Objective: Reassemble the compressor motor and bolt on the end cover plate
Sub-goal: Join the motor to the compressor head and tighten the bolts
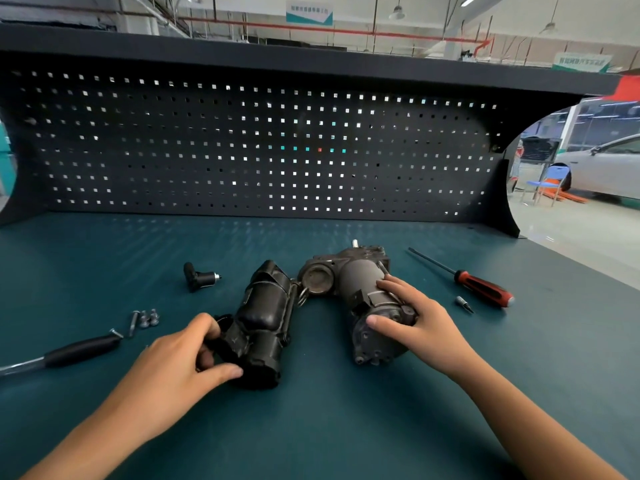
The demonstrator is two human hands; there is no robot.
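The compressor lies in the middle of the teal bench. Its black plastic housing [266, 317] is on the left, its grey cylindrical motor [367, 289] on the right, joined at the far end by a metal head [317, 277]. My left hand [180, 365] grips the near end of the black housing, thumb and fingers curled round a black cap there. My right hand [415, 320] lies over the motor's near end, fingers wrapped on its side by the end cover plate [375, 344].
Several loose bolts [143, 318] and a ratchet handle [78, 351] lie at the left. A small black fitting [199, 278] sits behind them. A red-handled screwdriver [483, 287] and a small bit [464, 303] lie at the right. A pegboard [259, 143] closes the back.
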